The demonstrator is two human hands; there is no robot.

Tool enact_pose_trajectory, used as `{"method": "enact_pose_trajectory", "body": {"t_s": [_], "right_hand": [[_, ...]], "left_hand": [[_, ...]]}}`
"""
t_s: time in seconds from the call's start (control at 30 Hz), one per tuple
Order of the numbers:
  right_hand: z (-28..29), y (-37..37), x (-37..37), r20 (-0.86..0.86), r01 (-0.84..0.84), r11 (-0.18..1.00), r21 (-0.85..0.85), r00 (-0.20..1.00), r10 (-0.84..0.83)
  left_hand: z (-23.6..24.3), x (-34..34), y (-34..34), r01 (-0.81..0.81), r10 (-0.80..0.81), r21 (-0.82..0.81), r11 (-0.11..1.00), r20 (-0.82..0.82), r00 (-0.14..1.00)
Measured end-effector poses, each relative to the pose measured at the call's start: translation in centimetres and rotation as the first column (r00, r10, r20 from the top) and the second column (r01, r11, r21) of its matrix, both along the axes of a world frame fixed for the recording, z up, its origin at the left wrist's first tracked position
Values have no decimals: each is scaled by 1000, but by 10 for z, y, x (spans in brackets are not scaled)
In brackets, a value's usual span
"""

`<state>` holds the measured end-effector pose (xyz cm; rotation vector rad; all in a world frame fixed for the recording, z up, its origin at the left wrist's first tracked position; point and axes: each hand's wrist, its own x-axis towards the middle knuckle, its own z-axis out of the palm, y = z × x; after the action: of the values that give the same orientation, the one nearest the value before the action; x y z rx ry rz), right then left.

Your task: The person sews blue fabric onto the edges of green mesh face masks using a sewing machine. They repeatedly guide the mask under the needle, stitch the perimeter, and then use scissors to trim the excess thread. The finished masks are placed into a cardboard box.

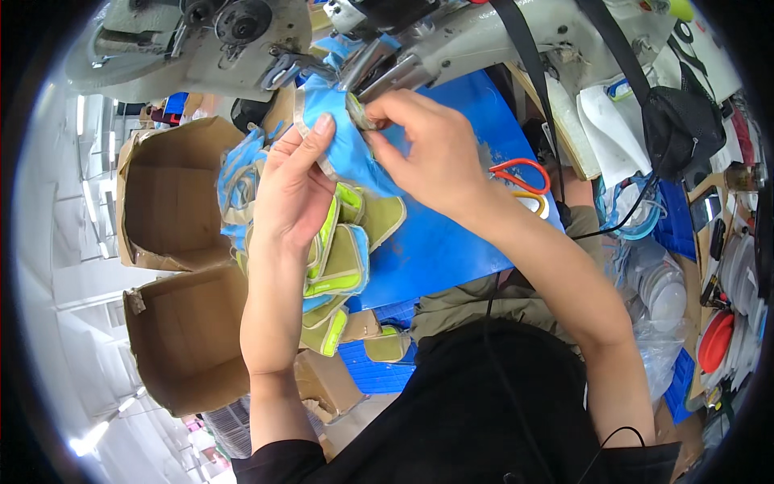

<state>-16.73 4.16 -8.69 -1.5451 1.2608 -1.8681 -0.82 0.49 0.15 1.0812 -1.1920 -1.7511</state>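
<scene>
A blue fabric piece (343,141) with a beige bound edge hangs between my two hands, just below the metal needle and foot parts of a sewing machine (476,60). My left hand (298,181) grips its left side, with the thumb pressed on top. At its right edge my right hand (431,149) pinches the fabric near a khaki strip, finger and thumb together. Below my hands, partly covered by my left forearm, lies a pile of khaki, lime-green and blue sewn pieces (339,262). A bundle of blue and beige strips (239,189) sits left of my left wrist.
Scissors with red and orange handles (520,176) rest on the blue tabletop (451,250), right of my right forearm. Two cardboard boxes (181,185) stand open at the left. Hanging black straps and a black mesh pouch (681,125) are at the right, above cluttered shelves.
</scene>
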Motion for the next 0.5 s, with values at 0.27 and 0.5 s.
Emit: {"method": "enact_pose_trajectory", "body": {"t_s": [0.27,0.5], "right_hand": [[-8,0,-1,36,-48,999,-21,998,49],[0,4,1,111,-50,998,-24,992,53]], "left_hand": [[-11,-6,9,-2,2,43,999,5,1000],[-8,-9,4,-12,13,-12,1000,73,997]]}}
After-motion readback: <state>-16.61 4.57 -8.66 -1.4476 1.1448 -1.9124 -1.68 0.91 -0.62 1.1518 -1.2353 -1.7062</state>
